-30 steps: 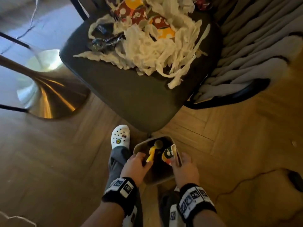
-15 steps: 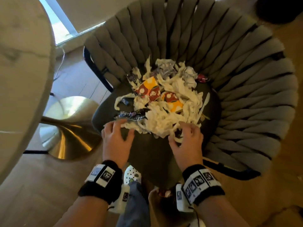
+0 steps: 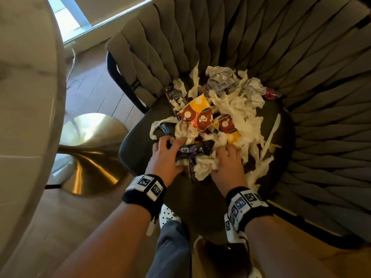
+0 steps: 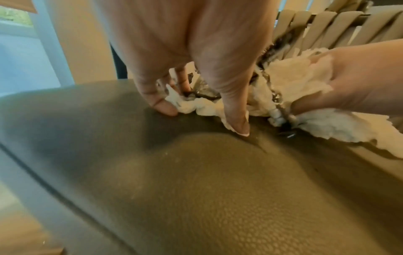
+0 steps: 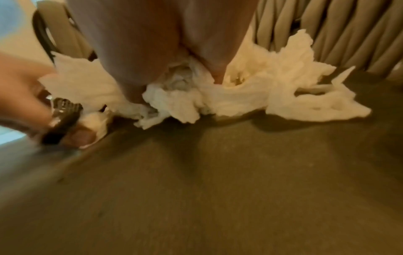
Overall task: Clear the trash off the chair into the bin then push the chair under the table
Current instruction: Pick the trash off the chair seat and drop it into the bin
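Note:
A heap of torn white tissue (image 3: 239,109), orange-red printed cartons (image 3: 197,115) and dark wrappers lies on the seat of the grey chair (image 3: 202,199). My left hand (image 3: 169,150) is at the heap's near left edge. Its fingers curl round a dark purple wrapper (image 3: 193,149) and a wad of tissue (image 4: 191,107). My right hand (image 3: 227,157) is beside it, fingers dug into and gripping crumpled tissue (image 5: 174,101). The two hands nearly touch. The bin (image 3: 212,255) stands on the floor below the seat's front edge, between my feet, mostly hidden.
The marble table top (image 3: 26,101) fills the left side, with its brass pedestal base (image 3: 90,157) on the wooden floor close to the chair. The chair's woven backrest (image 3: 301,67) curves round the far and right sides. A white plastic knife (image 3: 272,135) lies at the heap's right.
A second ago both hands were down at the bin. They rose to the heap with flat fingers, and now the fingers have curled into the wrapper and tissue.

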`<state>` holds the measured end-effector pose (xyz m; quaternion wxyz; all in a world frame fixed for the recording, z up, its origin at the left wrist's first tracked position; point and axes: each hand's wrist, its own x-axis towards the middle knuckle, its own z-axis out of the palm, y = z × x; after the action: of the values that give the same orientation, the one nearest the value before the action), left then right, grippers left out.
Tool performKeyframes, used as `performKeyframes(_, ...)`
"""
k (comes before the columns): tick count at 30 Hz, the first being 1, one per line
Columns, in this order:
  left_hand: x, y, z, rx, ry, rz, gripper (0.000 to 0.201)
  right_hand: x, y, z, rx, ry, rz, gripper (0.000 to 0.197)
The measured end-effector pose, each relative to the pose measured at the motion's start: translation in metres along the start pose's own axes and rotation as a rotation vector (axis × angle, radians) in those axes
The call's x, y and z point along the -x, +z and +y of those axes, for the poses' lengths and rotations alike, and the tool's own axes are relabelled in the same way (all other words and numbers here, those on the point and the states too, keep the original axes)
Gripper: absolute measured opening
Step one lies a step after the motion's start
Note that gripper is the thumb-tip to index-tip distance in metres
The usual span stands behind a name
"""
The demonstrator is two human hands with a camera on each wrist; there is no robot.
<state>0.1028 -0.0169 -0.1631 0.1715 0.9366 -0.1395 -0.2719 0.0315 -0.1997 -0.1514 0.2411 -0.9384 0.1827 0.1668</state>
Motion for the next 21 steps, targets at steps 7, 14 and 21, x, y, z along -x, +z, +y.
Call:
performKeyframes(7, 0.016, 0.003, -0.001, 0.141, -0.041, 0.138, 0.046, 0.012, -0.038, 0.017, -0.298, 0.080, 0.177, 0.055)
performKeyframes(14, 0.015, -0.013, 0.029, 0.196, 0.006, 0.262, 0.060, 0.030, -0.069, 0.022, -0.527, -0.024, 0.427, 0.033)
performKeyframes(21, -0.031, 0.010, 0.050, 0.035, -0.085, 0.139, 0.072, 0.040, -0.076, 0.034, -0.852, 0.079, 0.417, 0.034)
